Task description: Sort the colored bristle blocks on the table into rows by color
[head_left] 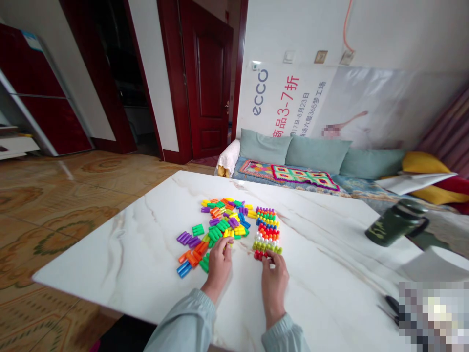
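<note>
My left hand is at the near edge of a loose pile of coloured plastic pieces. Its thumb and fingers are pinched together, and what they hold, if anything, is too small to make out. The pile's pieces are short tubes, many joined side by side, in purple, green, orange, yellow and blue. My right hand has its fingertips closed at the right end of a short row of red bead-like pieces. Beyond it, neat rows of round-ended pieces run away from me in olive, white, red, orange, blue, yellow, green and purple.
The white marble-patterned table carries a dark green mug at the right. A black-handled tool and a pixelated patch are at the right near side. A sofa with cushions stands beyond the table, and a door is behind.
</note>
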`<state>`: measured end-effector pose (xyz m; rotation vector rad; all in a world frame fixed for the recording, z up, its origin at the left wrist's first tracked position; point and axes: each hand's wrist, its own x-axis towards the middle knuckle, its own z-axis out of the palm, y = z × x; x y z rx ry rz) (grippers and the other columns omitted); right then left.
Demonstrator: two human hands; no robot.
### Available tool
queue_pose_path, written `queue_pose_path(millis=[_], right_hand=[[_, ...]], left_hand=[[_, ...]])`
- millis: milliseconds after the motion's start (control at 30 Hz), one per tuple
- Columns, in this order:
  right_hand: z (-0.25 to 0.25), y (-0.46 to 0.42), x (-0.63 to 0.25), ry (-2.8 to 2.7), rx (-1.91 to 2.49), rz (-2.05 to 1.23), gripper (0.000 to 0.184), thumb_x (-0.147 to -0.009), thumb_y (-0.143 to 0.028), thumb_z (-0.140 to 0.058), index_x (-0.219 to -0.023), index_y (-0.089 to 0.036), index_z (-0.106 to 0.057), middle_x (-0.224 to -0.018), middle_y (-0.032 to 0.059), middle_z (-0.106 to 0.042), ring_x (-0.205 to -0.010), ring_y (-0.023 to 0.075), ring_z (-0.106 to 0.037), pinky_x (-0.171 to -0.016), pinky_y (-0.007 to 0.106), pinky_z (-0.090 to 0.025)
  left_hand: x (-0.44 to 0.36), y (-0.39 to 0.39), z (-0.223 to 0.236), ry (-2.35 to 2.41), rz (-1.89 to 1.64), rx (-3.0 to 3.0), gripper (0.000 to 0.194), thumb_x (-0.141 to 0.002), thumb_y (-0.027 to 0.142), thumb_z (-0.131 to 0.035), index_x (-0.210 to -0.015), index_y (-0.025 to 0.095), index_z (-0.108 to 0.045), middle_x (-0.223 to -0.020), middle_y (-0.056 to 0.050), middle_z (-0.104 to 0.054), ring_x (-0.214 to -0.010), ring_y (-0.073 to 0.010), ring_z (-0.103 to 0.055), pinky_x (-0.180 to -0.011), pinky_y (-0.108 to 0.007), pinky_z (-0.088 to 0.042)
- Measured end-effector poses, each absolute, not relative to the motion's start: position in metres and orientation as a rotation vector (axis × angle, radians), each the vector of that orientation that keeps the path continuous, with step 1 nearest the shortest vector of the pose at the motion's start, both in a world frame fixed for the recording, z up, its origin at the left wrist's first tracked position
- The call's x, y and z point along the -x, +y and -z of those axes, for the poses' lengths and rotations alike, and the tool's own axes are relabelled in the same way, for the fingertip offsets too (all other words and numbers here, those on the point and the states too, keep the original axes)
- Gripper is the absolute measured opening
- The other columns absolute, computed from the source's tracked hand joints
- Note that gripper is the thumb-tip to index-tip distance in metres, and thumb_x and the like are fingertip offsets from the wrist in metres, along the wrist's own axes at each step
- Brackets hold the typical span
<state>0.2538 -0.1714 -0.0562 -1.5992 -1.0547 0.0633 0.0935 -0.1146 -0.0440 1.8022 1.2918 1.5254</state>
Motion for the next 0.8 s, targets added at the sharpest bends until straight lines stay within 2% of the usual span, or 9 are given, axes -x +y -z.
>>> queue_pose_path(millis=[167, 467, 633, 800], right_hand=[[0.058, -0.172, -0.255, -1.055, 1.629, -0.047, 0.028, -0.085, -0.039, -0.050, -0.093, -0.017, -0.067, -0.092, 0.0109, -0.068, -0.075, 0.0222, -0.061, -0.071, 0.035, -0.048], [0.055, -0.173, -0.255, -1.045, 1.648, -0.050, 0.035, -0.086, -0.049, -0.050, -0.091, -0.017, -0.066, -0.086, 0.0086, -0.067, -0.064, 0.0188, -0.062, -0.063, 0.031, -0.049], [0.045, -0.180, -0.247, -1.049, 1.628, 0.018, 0.037, -0.087, -0.051, -0.052, -0.101, -0.017, -0.060, -0.094, 0.0087, -0.064, -0.059, 0.0141, -0.056, -0.059, 0.028, -0.047], [0.046, -0.183, -0.240, -1.113, 1.572, -0.029, 0.036, -0.090, -0.052, -0.050, -0.098, -0.018, -0.061, -0.078, 0.0039, -0.062, -0.055, 0.0131, -0.050, -0.056, 0.026, -0.043]], left_hand=[[-0.094, -0.117, 0.040, 1.279, -1.521, -1.796, 0.025, -0.086, 0.013, -0.044, -0.096, 0.020, -0.066, -0.096, -0.007, -0.071, -0.092, -0.0206, -0.066, -0.084, -0.035, -0.054], [-0.095, -0.117, 0.043, 1.290, -1.508, -1.819, 0.027, -0.086, 0.007, -0.043, -0.096, 0.019, -0.064, -0.098, -0.007, -0.070, -0.093, -0.0197, -0.065, -0.085, -0.035, -0.054], [-0.095, -0.121, 0.041, 1.332, -1.527, -1.908, 0.029, -0.089, 0.008, -0.040, -0.102, 0.020, -0.064, -0.102, -0.008, -0.069, -0.097, -0.0204, -0.064, -0.088, -0.037, -0.053], [-0.076, -0.111, 0.029, 1.413, -1.342, -2.248, 0.035, -0.086, 0.007, -0.047, -0.112, 0.022, -0.064, -0.112, -0.010, -0.067, -0.107, -0.0249, -0.060, -0.096, -0.044, -0.048]])
